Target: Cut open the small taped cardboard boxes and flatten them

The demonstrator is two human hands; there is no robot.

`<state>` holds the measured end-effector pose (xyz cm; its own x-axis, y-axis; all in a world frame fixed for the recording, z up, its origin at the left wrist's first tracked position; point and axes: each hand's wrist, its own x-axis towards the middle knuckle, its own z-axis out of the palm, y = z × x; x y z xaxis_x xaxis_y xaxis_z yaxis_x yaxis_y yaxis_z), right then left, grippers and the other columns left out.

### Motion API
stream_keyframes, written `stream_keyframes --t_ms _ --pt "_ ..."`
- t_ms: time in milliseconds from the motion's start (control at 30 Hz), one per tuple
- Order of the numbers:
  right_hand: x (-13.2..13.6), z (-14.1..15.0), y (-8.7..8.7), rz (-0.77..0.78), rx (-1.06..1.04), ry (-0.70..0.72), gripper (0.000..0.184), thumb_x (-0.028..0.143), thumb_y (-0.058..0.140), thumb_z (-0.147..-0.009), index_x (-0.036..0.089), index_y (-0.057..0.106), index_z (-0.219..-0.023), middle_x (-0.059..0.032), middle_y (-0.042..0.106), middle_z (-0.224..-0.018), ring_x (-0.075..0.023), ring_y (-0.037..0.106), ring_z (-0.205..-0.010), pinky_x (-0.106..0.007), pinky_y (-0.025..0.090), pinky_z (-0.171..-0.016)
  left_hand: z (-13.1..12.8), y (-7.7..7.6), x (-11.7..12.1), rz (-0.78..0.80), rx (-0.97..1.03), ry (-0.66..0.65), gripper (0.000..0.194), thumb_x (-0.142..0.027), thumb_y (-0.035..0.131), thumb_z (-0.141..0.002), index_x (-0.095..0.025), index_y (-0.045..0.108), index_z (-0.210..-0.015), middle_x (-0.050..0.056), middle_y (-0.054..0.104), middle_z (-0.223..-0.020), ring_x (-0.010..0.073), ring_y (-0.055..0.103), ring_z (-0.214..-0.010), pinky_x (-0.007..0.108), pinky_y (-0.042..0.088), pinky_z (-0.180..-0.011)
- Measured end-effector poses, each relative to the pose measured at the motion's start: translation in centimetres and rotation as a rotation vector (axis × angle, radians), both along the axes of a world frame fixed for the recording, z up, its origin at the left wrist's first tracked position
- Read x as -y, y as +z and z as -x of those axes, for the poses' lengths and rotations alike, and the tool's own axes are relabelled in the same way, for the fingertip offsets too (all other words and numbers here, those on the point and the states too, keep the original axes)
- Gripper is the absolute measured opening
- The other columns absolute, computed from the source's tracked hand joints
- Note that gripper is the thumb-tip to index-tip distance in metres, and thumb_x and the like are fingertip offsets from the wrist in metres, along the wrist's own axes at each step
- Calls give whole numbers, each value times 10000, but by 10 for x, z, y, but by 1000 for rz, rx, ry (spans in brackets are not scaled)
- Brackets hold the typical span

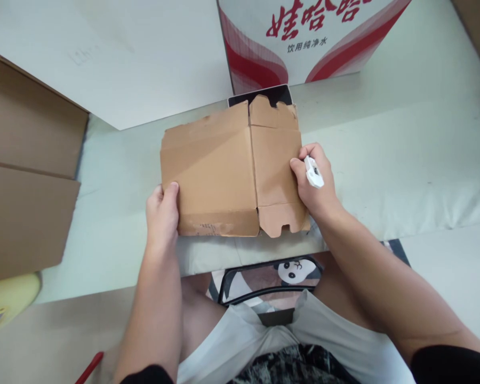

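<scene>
A brown cardboard box (216, 176), opened out with its lid flap (275, 165) spread to the right, is held over the table. My left hand (162, 210) is closed on its left edge, thumb on top and the other fingers mostly hidden beneath. On the right, my right hand (318, 184) pinches the edge of the lid flap. Between that hand's thumb and fingers sits a small white utility knife (314, 172), its end sticking out towards me; no blade shows. Notched tabs stand at the lid's far and near ends.
A black tray-like box (282, 95) lies partly behind the cardboard. A large white carton (164, 53) and a red-and-white water carton (264, 64) stand at the back. Cardboard flaps (28, 213) and a yellow container (12, 298) are at the left. A pale cloth (404, 176) covers the table.
</scene>
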<state>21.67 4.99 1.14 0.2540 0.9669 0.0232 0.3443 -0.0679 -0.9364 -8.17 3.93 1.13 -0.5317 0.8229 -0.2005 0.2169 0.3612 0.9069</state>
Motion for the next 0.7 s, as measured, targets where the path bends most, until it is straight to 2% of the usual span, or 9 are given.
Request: stream_keyframes --t_ms 400,567,700 --pt "-1 0 1 19 -5 5 229 167 554 -837 282 356 -850 40 374 -732 -152 361 -643 -311 311 -595 0 1 0 6 4 -4 435 -549 722 -689 -172 667 -897 56 723 -862 222 662 -862 293 494 -690" --pt "0 -6 0 -25 7 94 234 257 593 -918 284 362 -889 44 375 -748 -152 365 -644 -319 330 -620 0 0 0 2 19 7 451 -560 733 -664 -175 675 -893 59 726 -864 232 674 -868 299 506 -698" --pt "0 -7 -1 -3 -19 131 254 326 609 -943 285 364 -889 56 347 -727 -150 333 -629 -323 325 -625 1 0 0 7 4 -1 451 -570 733 -673 -182 667 -893 63 723 -863 248 674 -897 309 514 -709"
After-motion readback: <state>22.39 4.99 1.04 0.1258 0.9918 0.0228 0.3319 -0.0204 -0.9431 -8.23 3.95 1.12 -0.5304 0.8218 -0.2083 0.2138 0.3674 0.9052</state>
